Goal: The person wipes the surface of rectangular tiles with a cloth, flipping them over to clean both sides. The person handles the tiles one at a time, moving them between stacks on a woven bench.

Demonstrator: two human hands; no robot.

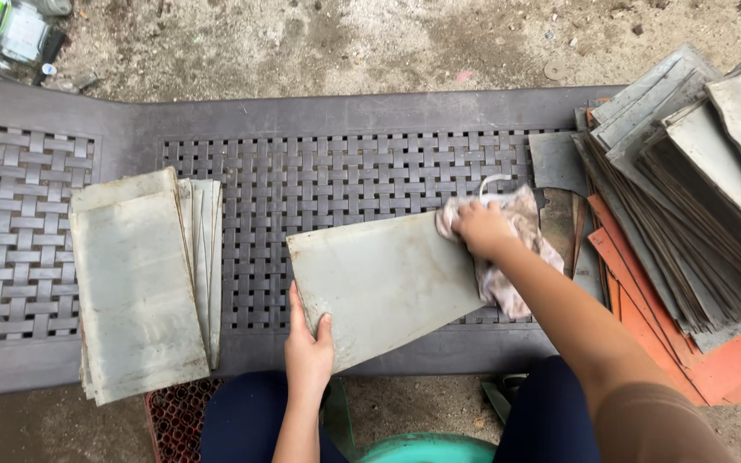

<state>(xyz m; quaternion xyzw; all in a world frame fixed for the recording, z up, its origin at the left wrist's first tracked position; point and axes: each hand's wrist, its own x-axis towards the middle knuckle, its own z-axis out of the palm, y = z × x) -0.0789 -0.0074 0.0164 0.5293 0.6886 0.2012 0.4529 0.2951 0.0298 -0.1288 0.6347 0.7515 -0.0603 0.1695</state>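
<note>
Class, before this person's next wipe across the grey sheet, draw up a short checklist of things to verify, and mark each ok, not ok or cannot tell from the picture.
1. Left hand steadies the grey sheet at its near edge: ok.
2. Right hand presses the rag on the sheet's far corner: ok.
3. Sheet rests on the woven bench: ok, though its near corner overhangs.
4. Left pile lies apart from the sheet: ok.
5. Right stack stable: cannot tell.

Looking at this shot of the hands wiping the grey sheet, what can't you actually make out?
- Head view: the right hand covers much of the cloth.
- The cloth and hand hide the grey sheet's far corner.
- The right-hand stack is cut by the frame edge; its count is unclear.
- The left pile's lower sheets are hidden by the top one.
- The left hand grips the sheet's near edge; its fingers beneath are hidden.
</note>
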